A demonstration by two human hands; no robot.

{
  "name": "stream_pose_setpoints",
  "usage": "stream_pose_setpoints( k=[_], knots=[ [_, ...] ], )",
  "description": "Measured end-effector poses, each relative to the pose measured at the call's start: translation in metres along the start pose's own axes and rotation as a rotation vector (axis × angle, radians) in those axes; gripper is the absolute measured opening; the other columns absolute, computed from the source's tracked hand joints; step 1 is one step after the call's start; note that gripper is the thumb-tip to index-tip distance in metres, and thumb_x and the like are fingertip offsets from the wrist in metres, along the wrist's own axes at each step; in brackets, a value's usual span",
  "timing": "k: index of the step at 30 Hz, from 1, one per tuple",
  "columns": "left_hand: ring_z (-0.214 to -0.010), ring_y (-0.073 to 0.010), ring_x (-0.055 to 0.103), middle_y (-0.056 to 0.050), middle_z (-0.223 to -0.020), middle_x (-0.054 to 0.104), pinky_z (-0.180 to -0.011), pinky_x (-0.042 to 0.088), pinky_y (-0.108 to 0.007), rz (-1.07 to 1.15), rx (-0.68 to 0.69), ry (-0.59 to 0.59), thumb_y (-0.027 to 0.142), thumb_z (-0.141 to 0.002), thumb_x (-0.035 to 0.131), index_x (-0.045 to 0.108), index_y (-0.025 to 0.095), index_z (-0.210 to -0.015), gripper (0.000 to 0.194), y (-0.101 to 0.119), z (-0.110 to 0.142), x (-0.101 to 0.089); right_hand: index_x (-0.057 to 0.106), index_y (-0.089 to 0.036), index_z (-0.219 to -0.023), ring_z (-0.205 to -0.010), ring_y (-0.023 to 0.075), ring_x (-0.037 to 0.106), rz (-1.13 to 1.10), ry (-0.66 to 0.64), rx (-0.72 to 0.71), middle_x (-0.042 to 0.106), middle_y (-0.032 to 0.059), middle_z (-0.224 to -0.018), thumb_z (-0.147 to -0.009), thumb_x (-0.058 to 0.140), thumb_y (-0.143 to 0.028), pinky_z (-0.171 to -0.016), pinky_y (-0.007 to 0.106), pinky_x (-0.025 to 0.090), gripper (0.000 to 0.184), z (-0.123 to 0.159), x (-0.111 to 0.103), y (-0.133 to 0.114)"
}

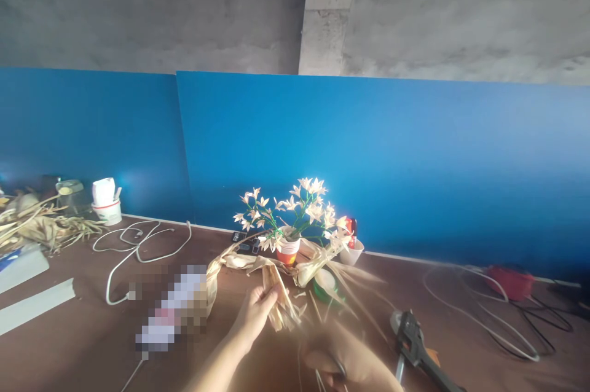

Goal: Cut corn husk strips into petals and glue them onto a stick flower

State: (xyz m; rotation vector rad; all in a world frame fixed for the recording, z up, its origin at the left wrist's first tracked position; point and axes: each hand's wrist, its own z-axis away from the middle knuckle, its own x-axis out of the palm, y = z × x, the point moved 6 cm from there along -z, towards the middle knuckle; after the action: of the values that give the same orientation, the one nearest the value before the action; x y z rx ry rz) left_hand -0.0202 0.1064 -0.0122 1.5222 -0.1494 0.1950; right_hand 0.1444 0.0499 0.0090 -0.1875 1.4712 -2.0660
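A dried corn husk (273, 278) is pinched between the thumb and fingers of my left hand (259, 309), its torn lower end hanging free. My right hand (343, 349), blurred, is closed around scissors (294, 317). A dark handle loop shows at its fingers, and the blades point at the husk's lower end. Just beyond both hands, more husks (313, 263) lie about a paper cup (289, 250) that holds pale husk flowers (316, 211) on green stems. A green round container (328, 287) with something white in it sits beyond my right hand.
At right lie a black glue gun (415, 340), a red object (511, 281) and loose cables. A white cable (138, 244) and a pixelated item (173, 309) are at left. Dried husks (46, 226) and a white tub (108, 211) stand farther left. A blue partition (369, 152) backs the table.
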Motion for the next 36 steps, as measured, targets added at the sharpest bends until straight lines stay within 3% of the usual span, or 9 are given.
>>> stream_pose_setpoints(
  k=[3, 6, 10, 14, 17, 22, 28, 32, 36],
  knots=[
    [-0.045, -0.0121, 0.053, -0.004, -0.054, 0.066, -0.045, 0.042, -0.022, -0.002, 0.006, 0.036, 0.060, -0.060, 0.072, 0.075, 0.012, -0.075, 0.051, 0.007, 0.004, -0.004, 0.064, -0.014, -0.078, -0.037, 0.0066, 0.044, -0.006, -0.002, 0.039, 0.046, -0.0076, -0.039, -0.064, 0.055, -0.017, -0.034, 0.016, 0.030, 0.018, -0.004, -0.002, 0.009],
    [-0.040, -0.0081, 0.043, -0.002, -0.058, 0.066, -0.040, 0.032, -0.020, -0.011, -0.005, 0.154, 0.059, -0.063, 0.069, 0.075, 0.014, -0.087, 0.051, 0.012, 0.007, -0.012, 0.065, -0.013, -0.079, -0.036, 0.0058, 0.045, -0.037, -0.050, -0.007, 0.052, -0.0061, -0.043, -0.066, 0.055, -0.018, -0.034, 0.015, 0.031, 0.018, -0.007, -0.003, 0.013],
    [-0.048, -0.0095, 0.045, -0.002, -0.066, 0.066, -0.047, 0.035, -0.021, 0.016, 0.063, 0.295, 0.058, -0.060, 0.072, 0.073, 0.015, -0.089, 0.052, 0.020, 0.011, -0.020, 0.063, -0.013, -0.080, -0.037, 0.0067, 0.048, -0.074, -0.051, -0.056, 0.053, -0.0057, -0.045, -0.069, 0.058, -0.022, -0.034, 0.015, 0.033, 0.015, -0.011, -0.004, 0.014],
    [-0.048, -0.0082, 0.037, 0.006, -0.050, 0.050, -0.050, 0.031, -0.020, 0.042, 0.096, 0.315, 0.063, -0.061, 0.069, 0.072, 0.015, -0.094, 0.058, 0.019, 0.013, -0.021, 0.062, -0.012, -0.077, -0.040, 0.0061, 0.047, -0.073, -0.075, -0.093, 0.053, -0.0047, -0.046, -0.070, 0.060, -0.022, -0.037, 0.015, 0.032, 0.012, -0.012, 0.002, 0.008],
    [-0.046, -0.0082, 0.034, 0.009, -0.043, 0.038, -0.048, 0.026, -0.020, 0.042, 0.050, 0.270, 0.064, -0.066, 0.065, 0.070, 0.015, -0.103, 0.062, 0.013, 0.012, -0.017, 0.064, -0.012, -0.083, -0.043, 0.0062, 0.050, -0.055, -0.096, -0.149, 0.056, -0.0038, -0.050, -0.070, 0.065, -0.022, -0.039, 0.015, 0.032, 0.017, -0.007, 0.008, -0.004],
    [-0.041, -0.0071, 0.030, 0.010, -0.040, 0.037, -0.042, 0.021, -0.019, 0.054, -0.042, 0.217, 0.061, -0.066, 0.065, 0.068, 0.012, -0.104, 0.062, 0.008, 0.014, -0.009, 0.066, -0.013, -0.086, -0.043, 0.0070, 0.049, -0.084, -0.037, -0.187, 0.054, -0.0042, -0.050, -0.071, 0.070, -0.034, -0.039, 0.016, 0.035, 0.025, -0.003, 0.013, -0.016],
    [-0.037, -0.0049, 0.031, 0.008, -0.040, 0.048, -0.038, 0.015, -0.017, 0.119, -0.080, 0.112, 0.041, -0.061, 0.078, 0.068, 0.013, -0.097, 0.046, 0.010, 0.015, -0.002, 0.065, -0.013, -0.078, -0.039, 0.0082, 0.049, -0.120, 0.068, -0.135, 0.052, -0.0039, -0.046, -0.072, 0.067, -0.045, -0.037, 0.017, 0.034, 0.033, -0.016, 0.005, 0.001],
    [-0.050, -0.0074, 0.052, 0.001, -0.058, 0.064, -0.044, 0.034, -0.016, 0.352, -0.041, 0.040, 0.027, -0.057, 0.082, 0.071, 0.014, -0.075, 0.025, 0.016, 0.015, -0.002, 0.063, -0.014, -0.080, -0.042, 0.0095, 0.052, -0.320, 0.105, -0.165, 0.060, -0.0002, -0.054, -0.072, 0.068, -0.049, -0.040, 0.019, 0.030, 0.036, -0.020, -0.004, 0.010],
    [-0.073, -0.0132, 0.062, -0.001, -0.082, 0.067, -0.067, 0.048, -0.023, 0.549, -0.051, -0.240, 0.023, -0.055, 0.085, 0.070, 0.017, -0.068, 0.021, 0.020, 0.024, 0.012, 0.063, -0.017, -0.088, -0.058, 0.0134, 0.057, -0.686, 0.128, -0.276, 0.065, 0.0039, -0.070, -0.071, 0.067, -0.054, -0.048, 0.022, 0.035, 0.041, -0.016, -0.005, 0.005]
  ],
)
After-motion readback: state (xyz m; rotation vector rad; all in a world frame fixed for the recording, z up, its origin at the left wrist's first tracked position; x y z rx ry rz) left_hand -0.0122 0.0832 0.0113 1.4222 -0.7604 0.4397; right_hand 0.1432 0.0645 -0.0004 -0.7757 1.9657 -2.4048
